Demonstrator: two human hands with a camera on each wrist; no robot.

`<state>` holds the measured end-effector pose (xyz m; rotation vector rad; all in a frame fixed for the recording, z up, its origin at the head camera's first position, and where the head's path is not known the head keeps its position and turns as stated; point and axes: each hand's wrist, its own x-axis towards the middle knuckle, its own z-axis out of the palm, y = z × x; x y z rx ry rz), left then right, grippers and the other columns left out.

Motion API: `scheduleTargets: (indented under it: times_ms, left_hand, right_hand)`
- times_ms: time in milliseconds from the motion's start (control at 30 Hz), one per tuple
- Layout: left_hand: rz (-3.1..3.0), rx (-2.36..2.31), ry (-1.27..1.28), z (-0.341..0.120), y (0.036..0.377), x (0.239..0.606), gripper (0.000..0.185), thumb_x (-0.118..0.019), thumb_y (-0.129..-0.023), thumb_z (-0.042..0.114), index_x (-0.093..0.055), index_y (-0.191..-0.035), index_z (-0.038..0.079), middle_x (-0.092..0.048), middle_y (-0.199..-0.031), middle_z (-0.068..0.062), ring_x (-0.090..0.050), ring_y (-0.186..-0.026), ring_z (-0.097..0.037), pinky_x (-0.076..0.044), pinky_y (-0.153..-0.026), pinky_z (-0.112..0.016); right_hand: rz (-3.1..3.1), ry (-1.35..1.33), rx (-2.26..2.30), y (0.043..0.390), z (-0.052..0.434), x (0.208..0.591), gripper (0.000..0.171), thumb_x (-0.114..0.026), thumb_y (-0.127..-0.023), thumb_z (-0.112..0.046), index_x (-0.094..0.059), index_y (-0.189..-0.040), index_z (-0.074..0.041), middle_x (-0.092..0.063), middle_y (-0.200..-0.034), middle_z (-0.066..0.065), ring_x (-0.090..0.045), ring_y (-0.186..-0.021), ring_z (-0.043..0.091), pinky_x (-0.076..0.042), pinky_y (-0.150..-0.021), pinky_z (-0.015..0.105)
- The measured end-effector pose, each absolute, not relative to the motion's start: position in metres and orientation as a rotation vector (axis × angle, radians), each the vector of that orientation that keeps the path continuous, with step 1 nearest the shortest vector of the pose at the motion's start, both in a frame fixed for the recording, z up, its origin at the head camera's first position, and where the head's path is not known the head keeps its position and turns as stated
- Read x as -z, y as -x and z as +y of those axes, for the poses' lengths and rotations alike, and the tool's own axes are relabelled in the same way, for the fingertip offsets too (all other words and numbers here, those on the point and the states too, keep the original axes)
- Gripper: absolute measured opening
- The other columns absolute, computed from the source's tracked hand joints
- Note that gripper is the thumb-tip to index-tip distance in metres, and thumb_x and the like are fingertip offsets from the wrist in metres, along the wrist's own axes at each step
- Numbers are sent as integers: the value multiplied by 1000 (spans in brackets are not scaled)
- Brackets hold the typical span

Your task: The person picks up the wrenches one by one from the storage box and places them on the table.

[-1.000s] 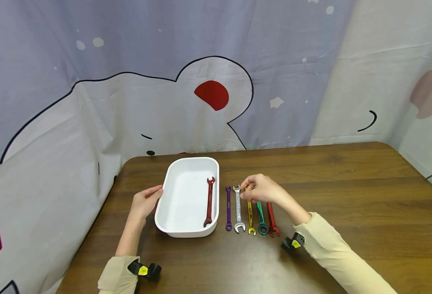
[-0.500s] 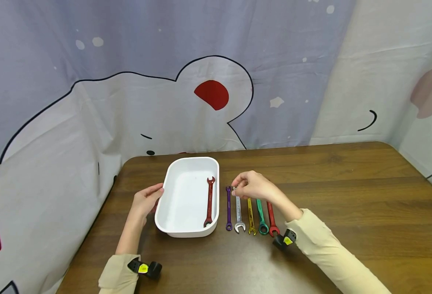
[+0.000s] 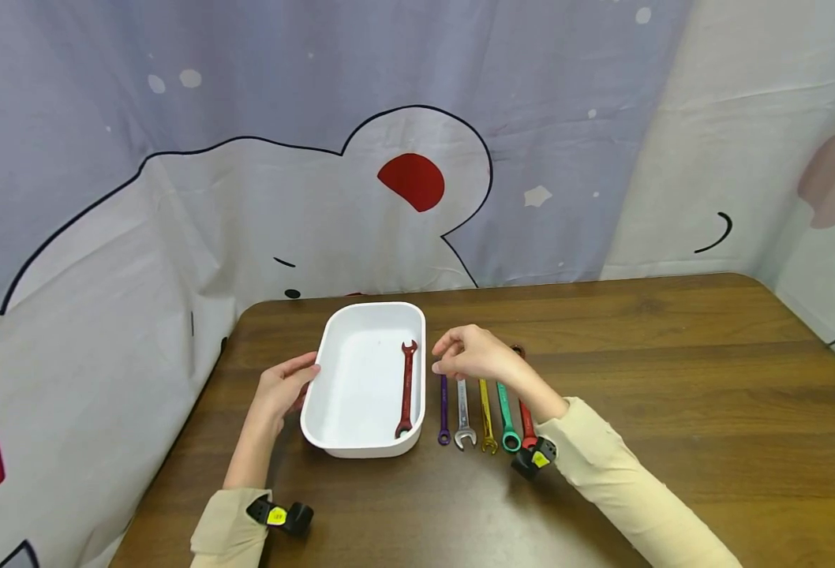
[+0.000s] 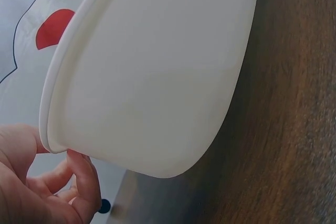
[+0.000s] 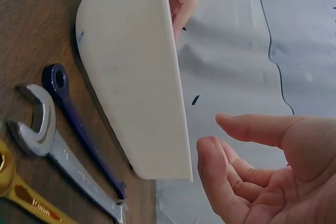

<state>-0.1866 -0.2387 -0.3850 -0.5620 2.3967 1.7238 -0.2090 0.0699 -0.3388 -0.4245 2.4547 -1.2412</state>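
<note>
A white tray (image 3: 339, 394) lies on the brown table with a dark red wrench (image 3: 406, 388) inside it. My left hand (image 3: 286, 386) rests against the tray's left wall (image 4: 157, 77), fingers (image 4: 84, 182) just under the rim. Right of the tray lie a purple wrench (image 3: 443, 410), a silver one (image 3: 463, 414), a yellow one (image 3: 487, 418), a green one (image 3: 507, 418) and a red one (image 3: 527, 422). My right hand (image 3: 453, 359) hovers over the top ends of the purple and silver wrenches. Its fingers (image 5: 220, 161) are loosely bent and hold nothing.
The table (image 3: 673, 379) is bare wood to the right and front. A printed cloth backdrop (image 3: 417, 158) hangs behind its far edge. The table's left edge lies close to my left forearm.
My right hand has moved left, from above the yellow wrench to above the purple one, nearer the tray. The wrenches, tray and left hand have not moved.
</note>
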Motion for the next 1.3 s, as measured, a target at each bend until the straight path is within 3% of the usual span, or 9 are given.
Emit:
scheduleTargets:
  times_ms: [233, 500, 633, 867, 1033, 1300]
  left_hand:
    - [2376, -1740, 568, -239, 187, 385, 45, -62, -93, 27, -55, -136, 13, -65, -96, 7, -57, -74, -4, -46, -63, -20]
    - [2391, -1738, 573, -239, 187, 387, 45, -63, -93, 27, -56, -135, 13, -65, -103, 2, -57, -76, -5, -46, -63, -21]
    - [2396, -1741, 571, -239, 187, 386, 46, -64, -92, 27, -56, -135, 13, -65, -100, 3, -57, -75, -5, -46, -63, -21]
    - [2413, -1743, 559, -239, 186, 386, 45, -64, -92, 26, -57, -134, 12, -66, -94, 6, -58, -73, -5, -46, -61, -21]
    - [2413, -1743, 555, -239, 186, 386, 45, -64, -92, 27, -57, -134, 12, -67, -100, 2, -58, -75, -5, -46, -60, -20]
    - [2407, -1761, 548, -239, 185, 386, 45, -63, -92, 25, -57, -134, 10, -67, -97, 3, -58, -72, -4, -48, -59, -20]
  right_hand:
    - [2441, 405, 1252, 212, 60, 338, 25, -70, -85, -11, -64, -106, 0, -70, -83, 8, -63, -64, 14, -56, -67, 33]
    - [2457, 437, 1224, 213, 48, 339, 24, -70, -85, -12, -64, -106, 0, -68, -76, 5, -59, -58, 8, -56, -69, 34]
    - [2465, 457, 1190, 214, 42, 339, 27, -70, -85, -13, -64, -107, 0, -68, -74, 3, -58, -56, 7, -56, -69, 35]
    - [2509, 493, 1144, 217, 31, 341, 25, -70, -85, -14, -66, -106, -1, -66, -69, 0, -56, -54, 5, -46, -56, 20]
    - [2495, 512, 1175, 217, 25, 341, 19, -71, -82, -11, -66, -98, -1, -67, -72, 2, -58, -55, 6, -51, -57, 21]
    - [2569, 514, 1111, 217, 13, 343, 23, -73, -81, -14, -68, -100, -2, -67, -69, 1, -62, -57, 12, -44, -56, 20]
